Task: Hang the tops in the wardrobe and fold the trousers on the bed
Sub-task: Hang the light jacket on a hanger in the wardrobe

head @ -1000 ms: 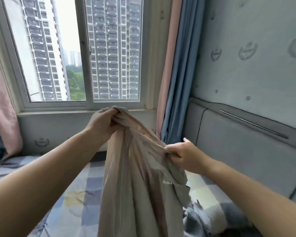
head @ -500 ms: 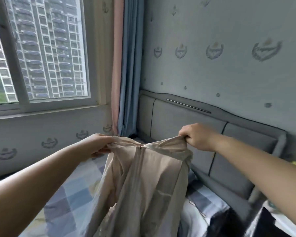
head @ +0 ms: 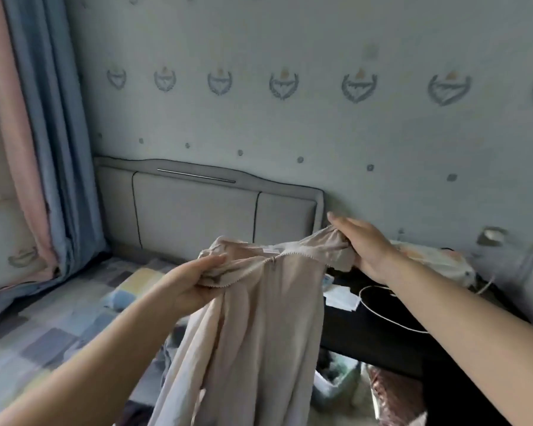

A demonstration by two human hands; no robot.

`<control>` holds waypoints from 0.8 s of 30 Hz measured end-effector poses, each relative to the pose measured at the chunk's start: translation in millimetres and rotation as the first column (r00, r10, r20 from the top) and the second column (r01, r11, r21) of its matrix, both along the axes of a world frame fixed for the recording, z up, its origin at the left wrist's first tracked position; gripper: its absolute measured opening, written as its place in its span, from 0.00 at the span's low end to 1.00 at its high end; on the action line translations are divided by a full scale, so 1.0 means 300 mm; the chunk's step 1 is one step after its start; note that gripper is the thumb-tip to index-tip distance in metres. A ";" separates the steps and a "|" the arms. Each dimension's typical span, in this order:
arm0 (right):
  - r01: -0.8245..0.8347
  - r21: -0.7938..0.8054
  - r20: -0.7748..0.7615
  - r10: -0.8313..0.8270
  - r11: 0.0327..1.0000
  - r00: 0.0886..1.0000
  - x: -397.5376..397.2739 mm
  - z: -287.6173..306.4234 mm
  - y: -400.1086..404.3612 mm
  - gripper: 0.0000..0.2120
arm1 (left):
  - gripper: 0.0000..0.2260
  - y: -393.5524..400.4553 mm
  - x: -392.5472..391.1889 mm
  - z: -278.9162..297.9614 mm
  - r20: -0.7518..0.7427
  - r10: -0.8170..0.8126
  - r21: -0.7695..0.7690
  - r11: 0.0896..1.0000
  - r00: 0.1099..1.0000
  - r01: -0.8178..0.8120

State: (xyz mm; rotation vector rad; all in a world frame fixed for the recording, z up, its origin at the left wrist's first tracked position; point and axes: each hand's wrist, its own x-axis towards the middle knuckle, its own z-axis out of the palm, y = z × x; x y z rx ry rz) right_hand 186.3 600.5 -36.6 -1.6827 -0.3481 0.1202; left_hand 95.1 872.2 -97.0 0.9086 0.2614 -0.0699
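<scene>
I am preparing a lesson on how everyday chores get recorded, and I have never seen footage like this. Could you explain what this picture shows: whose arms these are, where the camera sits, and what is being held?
There is no machine here. A person wears a wide-angle camera on the head, so you look forward and down along their own arms. The left hand and right hand each grip the top edge of a beige garment, holding it up so it hangs between them. Below lies a bed with a checked cover and a grey padded headboard. Pink and blue curtains hang on the left. A dark surface with a white cord stands beside the bed.
</scene>
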 end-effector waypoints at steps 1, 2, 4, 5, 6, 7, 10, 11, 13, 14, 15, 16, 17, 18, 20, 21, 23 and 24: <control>0.057 0.061 -0.025 -0.055 0.997 0.998 -0.019 -0.008 -0.070 0.11 | 0.04 -0.083 0.027 -0.014 -0.031 -0.023 0.033 0.999 0.999 0.024; 0.114 0.102 -0.036 -0.111 0.988 0.993 -0.041 -0.015 -0.136 0.11 | 0.03 -0.164 0.049 -0.033 -0.046 -0.036 0.065 0.997 0.998 0.039; 0.226 0.178 -0.051 -0.221 0.958 0.974 -0.089 -0.029 -0.284 0.08 | 0.04 -0.328 0.086 -0.073 -0.052 -0.046 0.131 0.990 0.998 0.053; 0.259 0.207 -0.062 -0.252 0.943 0.966 -0.113 -0.034 -0.348 0.09 | 0.05 -0.395 0.097 -0.091 -0.053 -0.047 0.156 0.986 0.997 0.055; 0.300 0.232 -0.068 -0.292 0.925 0.954 -0.150 -0.035 -0.445 0.08 | 0.06 -0.494 0.106 -0.107 -0.057 -0.078 0.162 0.983 0.995 0.086; 0.322 0.244 -0.069 -0.315 0.915 0.947 -0.181 -0.037 -0.517 0.06 | 0.06 -0.564 0.109 -0.119 -0.055 -0.103 0.158 0.981 0.993 0.111; 0.400 0.249 -0.065 -0.397 0.882 0.916 -0.285 -0.026 -0.741 0.09 | 0.05 -0.788 0.098 -0.134 -0.060 -0.181 0.087 0.979 0.982 0.186; 0.435 0.250 -0.058 -0.435 0.865 0.899 -0.327 -0.020 -0.828 0.10 | 0.05 -0.879 0.085 -0.128 -0.060 -0.201 0.050 0.978 0.978 0.204; 0.490 0.259 -0.049 -0.495 0.832 0.867 -0.400 -0.013 -0.977 0.12 | 0.06 -1.032 0.053 -0.105 -0.024 -0.262 -0.031 0.965 0.965 0.261; 0.516 0.263 -0.042 -0.525 0.815 0.850 -0.443 -0.008 -1.060 0.13 | 0.06 -1.122 0.034 -0.089 -0.010 -0.299 -0.066 0.952 0.954 0.298; 0.537 0.269 -0.035 -0.549 0.800 0.835 -0.479 -0.003 -1.130 0.15 | 0.07 -1.196 0.015 -0.072 0.002 -0.329 -0.094 0.940 0.944 0.327; 0.564 0.272 -0.026 -0.580 0.779 0.814 -0.518 0.001 -1.208 0.15 | 0.08 -1.275 -0.003 -0.056 0.018 -0.359 -0.113 0.927 0.933 0.359; 0.591 0.274 -0.020 -0.610 0.758 0.792 -0.557 0.008 -1.275 0.14 | 0.08 -1.347 -0.020 -0.041 0.044 -0.390 -0.132 0.910 0.920 0.393; 0.619 0.277 -0.012 -0.642 0.735 0.767 -0.595 0.015 -1.345 0.10 | 0.09 -1.420 -0.032 -0.029 0.077 -0.420 -0.154 0.891 0.904 0.427; 0.656 0.311 -0.004 -0.689 0.688 0.725 -0.668 0.037 -1.470 0.09 | 0.12 -1.553 -0.048 0.000 0.142 -0.468 -0.201 0.849 0.872 0.489; 0.664 0.342 0.004 -0.708 0.665 0.706 -0.699 0.049 -1.525 0.14 | 0.13 -1.612 -0.056 0.016 0.170 -0.491 -0.228 0.824 0.854 0.519; 0.680 0.409 0.030 -0.754 0.608 0.656 -0.768 0.083 -1.631 0.19 | 0.13 -1.743 -0.073 0.060 0.216 -0.549 -0.292 0.753 0.807 0.590; 0.689 0.434 0.033 -0.775 0.580 0.632 -0.799 0.103 -1.669 0.18 | 0.14 -1.799 -0.079 0.082 0.238 -0.571 -0.334 0.711 0.786 0.618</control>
